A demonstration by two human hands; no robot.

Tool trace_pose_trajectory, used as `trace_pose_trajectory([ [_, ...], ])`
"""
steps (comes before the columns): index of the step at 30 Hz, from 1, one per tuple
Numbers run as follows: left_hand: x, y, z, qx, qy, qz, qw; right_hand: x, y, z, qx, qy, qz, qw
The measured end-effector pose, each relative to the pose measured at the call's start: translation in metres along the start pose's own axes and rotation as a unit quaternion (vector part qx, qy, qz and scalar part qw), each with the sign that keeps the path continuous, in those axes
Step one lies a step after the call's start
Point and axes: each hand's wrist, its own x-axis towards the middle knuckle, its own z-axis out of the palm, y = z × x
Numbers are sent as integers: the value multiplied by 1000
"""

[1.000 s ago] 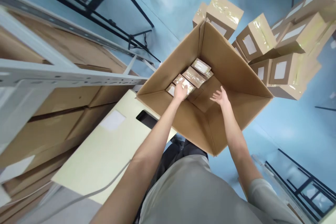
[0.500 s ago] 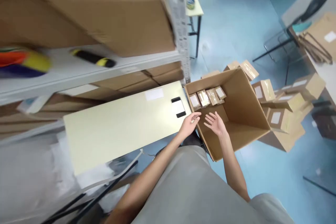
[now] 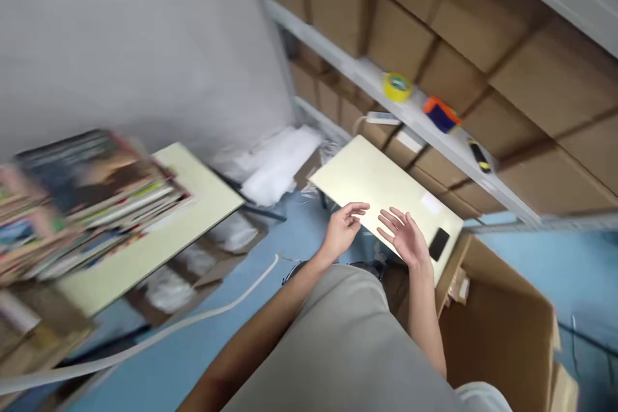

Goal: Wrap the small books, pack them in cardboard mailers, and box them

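Observation:
My left hand (image 3: pixel 341 229) is raised in front of my body, fingers loosely curved and apart, with nothing in it. Beside it my right hand (image 3: pixel 405 236) is spread, palm turned inward, also holding nothing. Both appear over the near edge of a pale yellow table (image 3: pixel 371 174). On that table, right of my right hand, lies a black phone (image 3: pixel 439 244), with a white paper slip (image 3: pixel 430 203) behind it. At the lower right stands a large open cardboard box (image 3: pixel 497 335); a few small taped boxes (image 3: pixel 458 288) show inside by its left wall.
Magazines (image 3: pixel 96 187) are piled on another table (image 3: pixel 193 183) at left. A metal shelf (image 3: pixel 429 135) holds cartons, yellow tape (image 3: pixel 397 87), an orange-and-blue item (image 3: pixel 441 114) and a black-and-yellow cutter (image 3: pixel 479 156). A white cable (image 3: pixel 212 313) runs above the blue floor.
My view has swung left, bringing the magazine table in and shifting the large box to the lower right. My hands stay raised and bare, now by the pale table rather than over the box.

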Motion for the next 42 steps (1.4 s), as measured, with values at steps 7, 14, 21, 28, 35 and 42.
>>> trace_pose_trajectory([
  [7,-39,18,-164,-37,246,8,969,71,75,169,-142,-149,148,967],
  [14,-85,7,-274,-86,474,5,876,123,162,291,-251,-273,250,894],
  [21,-90,-8,-405,-67,629,0,775,196,253,405,-352,-357,220,837],
  [28,-72,-32,-511,52,692,-92,714,260,321,482,-436,-342,183,812],
  [35,-112,-53,-564,345,567,-202,720,264,367,522,-494,-412,212,735],
  [42,-137,-65,-568,405,486,-195,749,232,403,541,-523,-435,229,697],
])
